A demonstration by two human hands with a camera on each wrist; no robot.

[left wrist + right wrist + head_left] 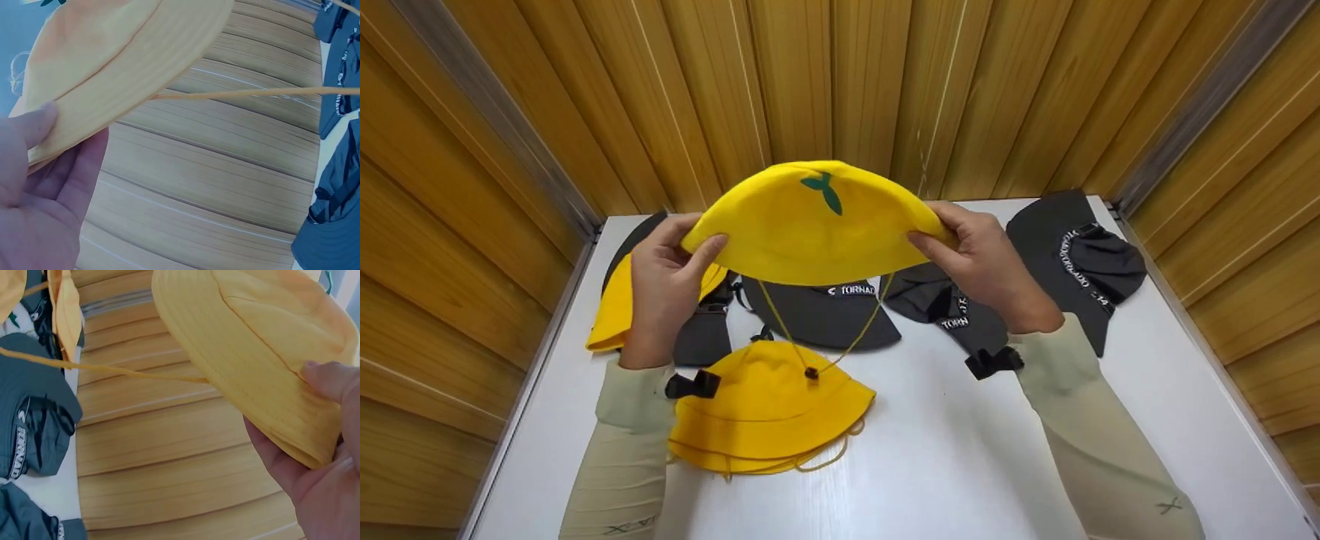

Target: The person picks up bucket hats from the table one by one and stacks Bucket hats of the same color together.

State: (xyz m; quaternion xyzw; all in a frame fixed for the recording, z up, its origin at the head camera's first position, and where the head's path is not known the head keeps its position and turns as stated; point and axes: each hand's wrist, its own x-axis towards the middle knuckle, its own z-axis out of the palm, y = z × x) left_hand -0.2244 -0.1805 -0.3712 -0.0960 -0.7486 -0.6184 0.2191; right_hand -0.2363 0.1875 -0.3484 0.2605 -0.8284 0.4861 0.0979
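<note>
A yellow bucket hat with a green leaf emblem is held up above the table, stretched between both hands. My left hand pinches its left end, thumb on the near face; the left wrist view shows the fingers under the brim. At the other end my right hand grips the brim the same way, with the fingers beneath the hat in the right wrist view. A yellow chin cord with a dark toggle hangs down in front of a second yellow hat lying on the table.
Several dark hats lie along the back of the white table, including a wide-brimmed one in the middle and another at right. A further yellow hat lies at left, partly behind my left hand. Wood-patterned walls enclose three sides.
</note>
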